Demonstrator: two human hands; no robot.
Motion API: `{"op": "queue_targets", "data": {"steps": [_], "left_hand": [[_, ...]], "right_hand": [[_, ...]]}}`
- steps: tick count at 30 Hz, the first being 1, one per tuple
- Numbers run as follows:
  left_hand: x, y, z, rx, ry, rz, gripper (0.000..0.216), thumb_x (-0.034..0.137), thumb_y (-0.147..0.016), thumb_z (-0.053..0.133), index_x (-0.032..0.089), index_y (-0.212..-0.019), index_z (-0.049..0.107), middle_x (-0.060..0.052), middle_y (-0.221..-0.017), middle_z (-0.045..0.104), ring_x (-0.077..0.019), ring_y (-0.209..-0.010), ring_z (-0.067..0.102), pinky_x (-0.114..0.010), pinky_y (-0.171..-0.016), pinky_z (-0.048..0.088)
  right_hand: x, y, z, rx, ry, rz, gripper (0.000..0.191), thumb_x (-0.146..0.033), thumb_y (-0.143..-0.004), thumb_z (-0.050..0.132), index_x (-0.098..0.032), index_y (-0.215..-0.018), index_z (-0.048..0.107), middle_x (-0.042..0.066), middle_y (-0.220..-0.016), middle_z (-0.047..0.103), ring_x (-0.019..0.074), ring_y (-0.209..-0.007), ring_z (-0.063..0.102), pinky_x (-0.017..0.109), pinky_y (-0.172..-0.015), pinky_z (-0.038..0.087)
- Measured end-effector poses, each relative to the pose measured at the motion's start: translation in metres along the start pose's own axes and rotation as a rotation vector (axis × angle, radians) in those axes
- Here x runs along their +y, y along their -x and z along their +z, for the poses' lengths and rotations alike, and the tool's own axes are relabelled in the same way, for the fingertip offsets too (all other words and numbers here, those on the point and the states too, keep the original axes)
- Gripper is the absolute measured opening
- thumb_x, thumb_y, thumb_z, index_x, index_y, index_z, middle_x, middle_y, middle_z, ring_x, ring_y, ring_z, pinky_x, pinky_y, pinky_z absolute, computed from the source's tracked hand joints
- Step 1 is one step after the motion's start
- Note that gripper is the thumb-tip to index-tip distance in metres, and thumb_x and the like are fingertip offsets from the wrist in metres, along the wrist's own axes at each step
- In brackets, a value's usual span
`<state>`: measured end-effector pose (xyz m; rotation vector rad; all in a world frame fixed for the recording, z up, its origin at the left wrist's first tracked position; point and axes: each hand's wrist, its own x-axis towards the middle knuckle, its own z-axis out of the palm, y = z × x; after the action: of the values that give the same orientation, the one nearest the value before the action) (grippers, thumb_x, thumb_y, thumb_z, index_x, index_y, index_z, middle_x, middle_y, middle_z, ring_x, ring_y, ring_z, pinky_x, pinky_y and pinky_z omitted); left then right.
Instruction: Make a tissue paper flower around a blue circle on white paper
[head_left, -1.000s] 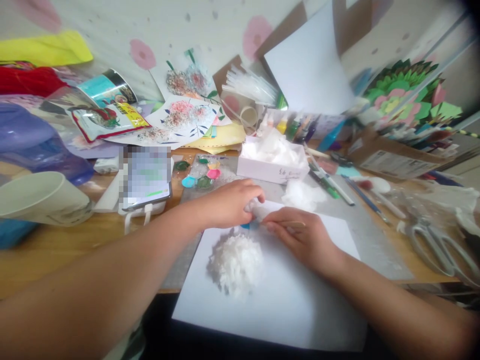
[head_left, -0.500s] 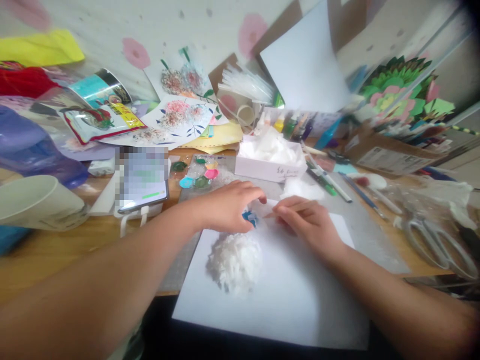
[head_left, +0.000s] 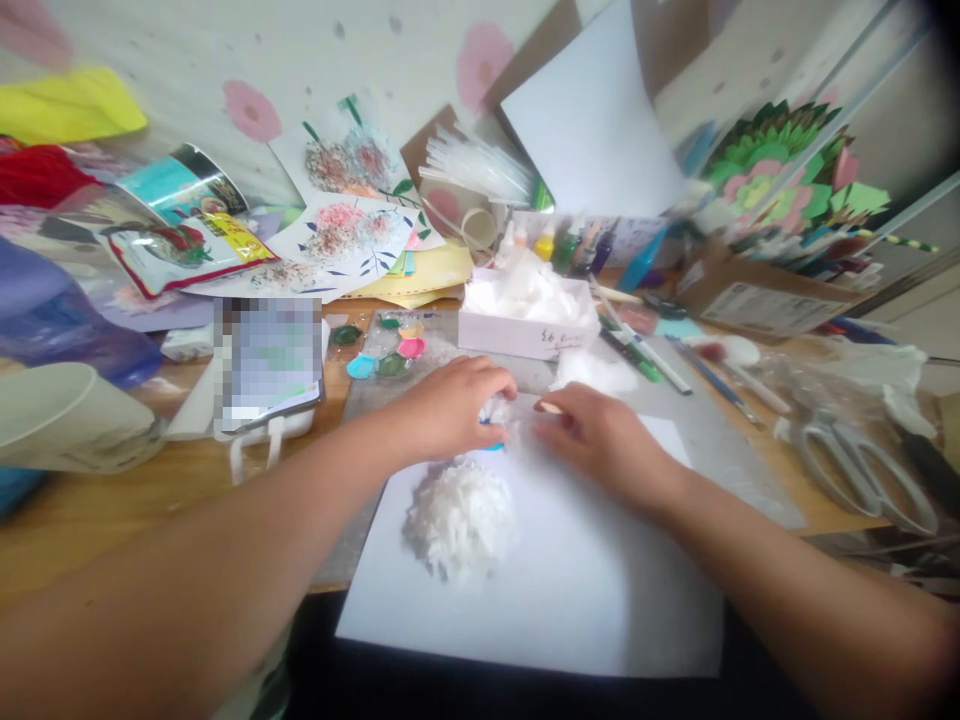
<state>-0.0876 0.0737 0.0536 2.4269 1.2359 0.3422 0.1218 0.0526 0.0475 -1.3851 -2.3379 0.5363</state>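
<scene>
My left hand [head_left: 450,405] is closed, its thumb and fingers curled around a small white and blue crumpled piece [head_left: 493,412] that looks like tissue; the fingers partly cover it. Just to the right, my right hand [head_left: 607,435] is closed with a thin pale wooden stick [head_left: 551,407] in its fingers, and only the stick's end shows. Below the left hand, a round fluffy mound of white tissue shreds [head_left: 465,520] rests on a sheet of white paper [head_left: 555,610]. Both hands are over the paper's far edge.
A white box of tissue [head_left: 525,330] stands behind my hands, with loose tissue [head_left: 596,372] beside it. Paint cups [head_left: 391,363] and a phone [head_left: 274,360] are to the left, near a paper cup [head_left: 82,415]. Scissors [head_left: 855,470], pens [head_left: 645,350] and a brush [head_left: 712,380] lie right.
My right hand has turned, so its back shows more and less of the stick is visible. More white shows in the left hand's piece. The whole view has shifted slightly.
</scene>
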Motion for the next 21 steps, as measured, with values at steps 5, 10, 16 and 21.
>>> {"op": "queue_targets", "data": {"steps": [5,10,16,21], "left_hand": [[-0.001,-0.002,0.004,0.048,-0.014,-0.007,0.020,0.029,-0.074,0.062,0.022,-0.092,0.057,-0.001,-0.097,0.057,-0.0206,-0.096,0.050,-0.031,-0.080,0.039],[-0.001,-0.003,0.004,0.046,-0.015,-0.003,0.019,0.028,-0.074,0.062,0.021,-0.092,0.058,-0.003,-0.097,0.056,-0.0214,-0.095,0.050,-0.031,-0.077,0.040],[-0.005,-0.003,0.006,0.068,0.003,0.015,0.017,0.025,-0.074,0.061,0.021,-0.090,0.058,-0.002,-0.097,0.057,-0.0199,-0.095,0.051,-0.031,-0.079,0.040],[-0.006,-0.004,0.005,0.049,0.009,0.027,0.019,0.027,-0.074,0.062,0.022,-0.091,0.058,-0.001,-0.095,0.057,-0.0187,-0.091,0.053,-0.030,-0.076,0.041]], "right_hand": [[0.000,-0.002,-0.019,-0.139,-0.167,-0.006,0.015,-0.019,-0.076,0.055,-0.018,-0.061,0.052,-0.002,-0.066,0.049,0.0104,-0.058,0.045,0.023,-0.054,0.033],[-0.010,-0.002,-0.041,-0.404,-0.561,-0.042,0.011,-0.027,-0.075,0.061,-0.018,-0.069,0.057,-0.003,-0.062,0.048,0.0095,-0.054,0.043,0.022,-0.051,0.034],[-0.020,-0.012,-0.001,-0.119,-0.114,-0.012,0.011,-0.017,-0.071,0.057,-0.018,-0.061,0.054,-0.002,-0.062,0.051,0.0102,-0.056,0.045,0.023,-0.052,0.032],[-0.012,-0.013,-0.011,-0.006,-0.273,-0.036,0.016,-0.030,-0.081,0.055,-0.018,-0.075,0.064,0.001,-0.071,0.056,0.0134,-0.065,0.052,0.026,-0.060,0.040]]}}
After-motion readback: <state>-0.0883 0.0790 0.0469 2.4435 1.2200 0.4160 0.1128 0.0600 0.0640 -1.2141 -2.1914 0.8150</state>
